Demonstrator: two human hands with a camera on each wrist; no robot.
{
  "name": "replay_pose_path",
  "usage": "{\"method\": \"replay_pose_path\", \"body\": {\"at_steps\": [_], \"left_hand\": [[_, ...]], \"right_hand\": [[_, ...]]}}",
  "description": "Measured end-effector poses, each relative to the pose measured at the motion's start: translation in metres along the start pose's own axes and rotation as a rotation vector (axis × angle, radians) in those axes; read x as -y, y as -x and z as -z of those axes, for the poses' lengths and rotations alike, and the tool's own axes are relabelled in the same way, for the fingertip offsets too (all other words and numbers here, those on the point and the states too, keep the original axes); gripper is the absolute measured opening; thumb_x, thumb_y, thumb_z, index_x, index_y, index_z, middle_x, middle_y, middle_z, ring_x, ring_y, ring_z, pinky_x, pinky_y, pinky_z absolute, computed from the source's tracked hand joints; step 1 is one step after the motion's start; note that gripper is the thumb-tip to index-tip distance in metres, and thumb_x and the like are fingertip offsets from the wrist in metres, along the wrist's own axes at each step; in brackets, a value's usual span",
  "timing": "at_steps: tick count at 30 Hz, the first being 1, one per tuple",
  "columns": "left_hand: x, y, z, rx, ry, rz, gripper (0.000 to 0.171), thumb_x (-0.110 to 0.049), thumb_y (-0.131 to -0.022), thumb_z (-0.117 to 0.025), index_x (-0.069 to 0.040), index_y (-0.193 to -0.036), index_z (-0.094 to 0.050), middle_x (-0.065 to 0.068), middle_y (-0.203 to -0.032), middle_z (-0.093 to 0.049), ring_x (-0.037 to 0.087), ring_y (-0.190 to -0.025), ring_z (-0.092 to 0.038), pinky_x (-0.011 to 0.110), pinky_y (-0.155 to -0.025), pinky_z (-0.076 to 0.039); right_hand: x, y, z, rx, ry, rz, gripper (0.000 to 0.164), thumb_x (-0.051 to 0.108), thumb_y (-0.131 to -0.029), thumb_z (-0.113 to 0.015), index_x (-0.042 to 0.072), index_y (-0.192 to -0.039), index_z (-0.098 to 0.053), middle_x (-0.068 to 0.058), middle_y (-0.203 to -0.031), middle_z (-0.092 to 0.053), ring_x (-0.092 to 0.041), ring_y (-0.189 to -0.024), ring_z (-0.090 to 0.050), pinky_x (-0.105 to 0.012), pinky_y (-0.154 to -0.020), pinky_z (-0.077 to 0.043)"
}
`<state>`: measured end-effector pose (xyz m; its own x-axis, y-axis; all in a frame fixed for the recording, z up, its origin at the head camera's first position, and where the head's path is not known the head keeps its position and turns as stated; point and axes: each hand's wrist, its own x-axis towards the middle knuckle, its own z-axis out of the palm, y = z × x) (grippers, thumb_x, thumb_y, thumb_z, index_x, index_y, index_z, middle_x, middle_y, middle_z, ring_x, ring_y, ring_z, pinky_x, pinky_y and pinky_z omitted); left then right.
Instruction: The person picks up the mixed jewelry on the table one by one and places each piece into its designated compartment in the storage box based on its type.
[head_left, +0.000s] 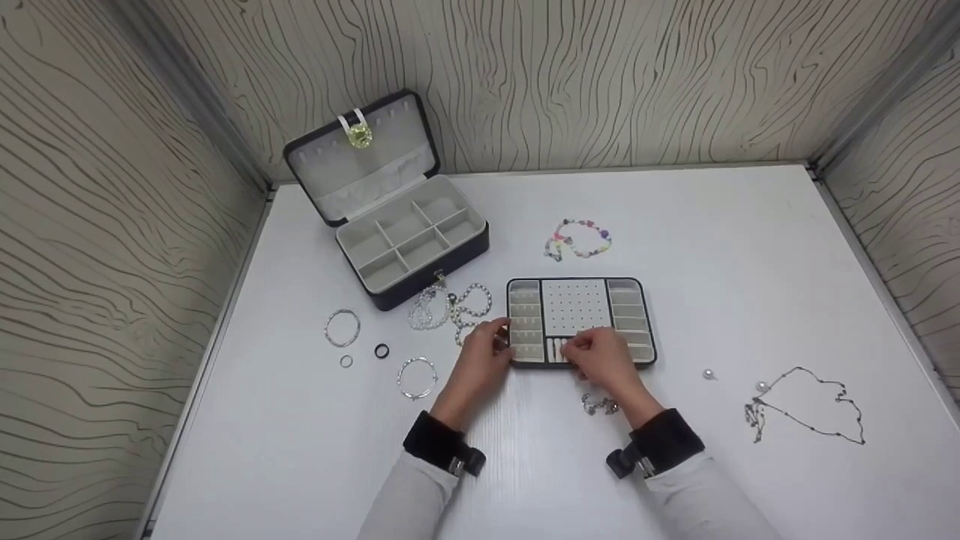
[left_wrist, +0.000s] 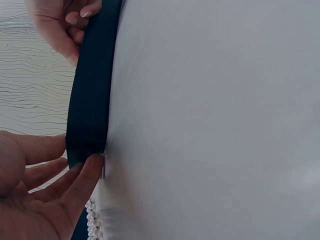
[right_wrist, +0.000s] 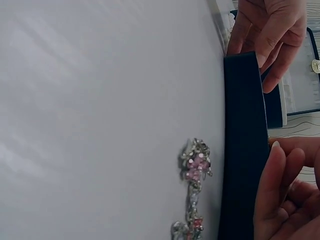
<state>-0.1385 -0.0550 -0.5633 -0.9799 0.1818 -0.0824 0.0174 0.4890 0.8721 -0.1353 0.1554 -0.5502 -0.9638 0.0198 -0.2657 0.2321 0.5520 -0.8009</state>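
A dark-edged jewelry tray (head_left: 574, 307) with pale compartments and a dotted pad lies flat on the table. My left hand (head_left: 484, 356) grips its left front corner; in the left wrist view, thumb and fingers (left_wrist: 87, 172) sit on either side of the dark tray wall (left_wrist: 92, 100). At the ring slots (head_left: 555, 349), my right hand (head_left: 600, 356) pinches a small gold-coloured piece of jewelry (right_wrist: 270, 141), mostly hidden by the fingertips. Just in front of the tray lies a charm bracelet (head_left: 600, 405) with pink and silver pieces, seen closer as pink flowers (right_wrist: 196, 165).
An open jewelry box (head_left: 420, 277) with divided compartments stands at the back left. Bead bracelets (head_left: 472, 300), bangles (head_left: 343, 328) and a black ring (head_left: 382, 351) lie left of the tray. Behind it is a colourful bracelet (head_left: 585, 238); rightward are a pearl earring (head_left: 709, 373) and a chain necklace (head_left: 814, 431).
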Motion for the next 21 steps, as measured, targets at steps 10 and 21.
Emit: {"method": "replay_pose_path", "body": {"at_steps": [10, 21], "left_hand": [[0.002, 0.001, 0.0, 0.001, 0.027, -0.007, 0.05, 0.004, -0.088, -0.063, 0.0, -0.136, -0.052, 0.007, -0.111, -0.059, 0.017, -0.097, -0.059, 0.03, -0.086, -0.051], [0.001, -0.001, 0.001, 0.0, -0.012, -0.008, 0.048, 0.003, -0.087, -0.063, 0.0, -0.134, -0.054, 0.007, -0.108, -0.06, 0.016, -0.094, -0.06, 0.028, -0.083, -0.052]], "right_hand": [[-0.001, -0.002, -0.002, -0.014, 0.004, -0.004, 0.012, 0.013, -0.085, -0.072, 0.001, -0.088, -0.074, -0.004, -0.071, -0.067, -0.018, -0.052, -0.061, -0.027, -0.047, -0.048], [-0.008, 0.0, 0.014, 0.117, -0.245, -0.059, 0.024, 0.014, -0.099, -0.058, -0.007, -0.105, -0.068, -0.01, -0.076, -0.062, -0.014, -0.058, -0.058, -0.027, -0.054, -0.054]]}}
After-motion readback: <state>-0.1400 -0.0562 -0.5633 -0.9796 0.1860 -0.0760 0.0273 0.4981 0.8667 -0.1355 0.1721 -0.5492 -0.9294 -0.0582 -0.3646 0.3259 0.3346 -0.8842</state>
